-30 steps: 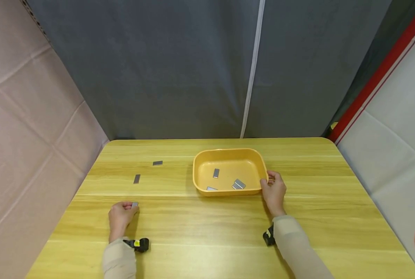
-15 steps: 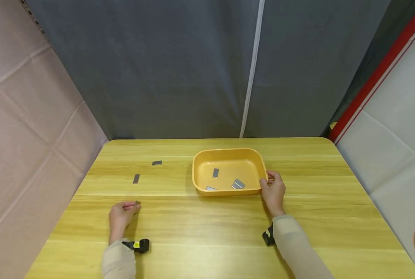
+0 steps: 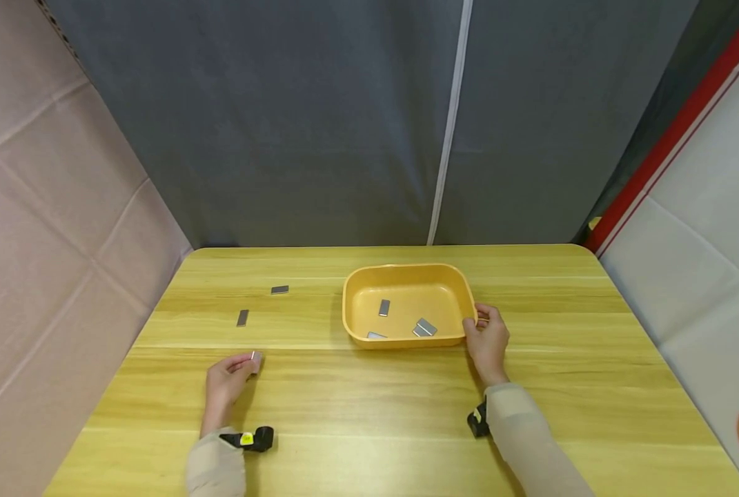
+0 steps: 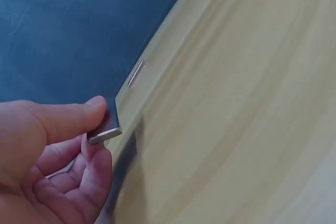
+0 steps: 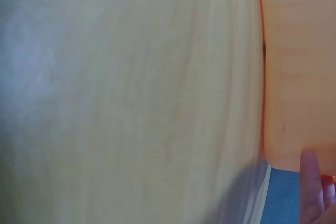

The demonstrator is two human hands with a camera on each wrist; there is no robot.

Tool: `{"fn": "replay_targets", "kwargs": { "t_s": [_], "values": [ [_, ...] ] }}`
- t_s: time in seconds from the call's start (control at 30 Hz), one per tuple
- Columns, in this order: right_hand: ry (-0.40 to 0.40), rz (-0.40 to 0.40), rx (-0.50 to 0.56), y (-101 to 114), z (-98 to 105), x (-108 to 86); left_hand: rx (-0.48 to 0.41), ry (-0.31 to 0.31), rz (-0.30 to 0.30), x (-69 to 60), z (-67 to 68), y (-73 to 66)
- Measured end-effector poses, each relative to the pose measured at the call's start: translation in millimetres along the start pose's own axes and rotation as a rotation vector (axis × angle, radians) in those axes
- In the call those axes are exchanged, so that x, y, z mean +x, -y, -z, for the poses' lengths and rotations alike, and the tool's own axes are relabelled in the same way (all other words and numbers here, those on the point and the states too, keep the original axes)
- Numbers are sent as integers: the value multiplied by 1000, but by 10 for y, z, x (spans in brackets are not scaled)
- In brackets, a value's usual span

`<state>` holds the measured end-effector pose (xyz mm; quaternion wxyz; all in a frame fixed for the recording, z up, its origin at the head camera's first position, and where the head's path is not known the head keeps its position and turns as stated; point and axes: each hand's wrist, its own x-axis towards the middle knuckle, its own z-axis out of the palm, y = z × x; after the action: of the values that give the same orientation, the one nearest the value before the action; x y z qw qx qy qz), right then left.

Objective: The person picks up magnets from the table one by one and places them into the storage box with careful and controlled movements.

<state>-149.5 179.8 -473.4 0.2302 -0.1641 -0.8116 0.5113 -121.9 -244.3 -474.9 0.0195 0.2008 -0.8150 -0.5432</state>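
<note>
Between thumb and fingers, my left hand (image 3: 225,381) pinches a small flat rectangular metal piece (image 3: 256,363), held just above the table at the left. In the left wrist view the metal piece (image 4: 106,127) shows a shiny edge and a dark face under the thumb. My right hand (image 3: 488,345) grips the near right corner of a yellow plastic tray (image 3: 406,279), thumb on the near outer side. Several like metal pieces (image 3: 384,308) lie inside the tray, two of them overlapping. Two more, a nearer piece (image 3: 242,318) and a farther piece (image 3: 279,290), lie on the table beyond my left hand.
A wood-grain table (image 3: 344,428) carries everything. Behind its far edge hangs a grey curtain (image 3: 313,138) with a white strip. A pale wall covering (image 3: 65,241) stands left, a white one with a red border (image 3: 673,138) right.
My left hand has moved a little to the right and away from me, turning the metal piece in its fingers. The right hand and the tray have stayed in place.
</note>
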Motion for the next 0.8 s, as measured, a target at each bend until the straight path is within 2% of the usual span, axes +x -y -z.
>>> {"fn": "replay_targets", "kwargs": {
  "t_s": [0.07, 0.17, 0.33, 0.5, 0.8],
  "values": [
    [1, -2, 1, -1, 0, -1, -50, 39, 16, 1, -75, -35],
    [2, -9, 1, -3, 0, 0, -78, 91, 17, -10, -197, -109],
    [0, -8, -2, -2, -7, -4, -135, 128, -9, -58, -398, -278],
    [-9, -4, -3, -1, -15, -8, -159, 185, -54, -146, -554, -459],
    [-3, -6, -4, 5, -1, -4, -244, 245, -169, -274, -771, -770]
  ]
}}
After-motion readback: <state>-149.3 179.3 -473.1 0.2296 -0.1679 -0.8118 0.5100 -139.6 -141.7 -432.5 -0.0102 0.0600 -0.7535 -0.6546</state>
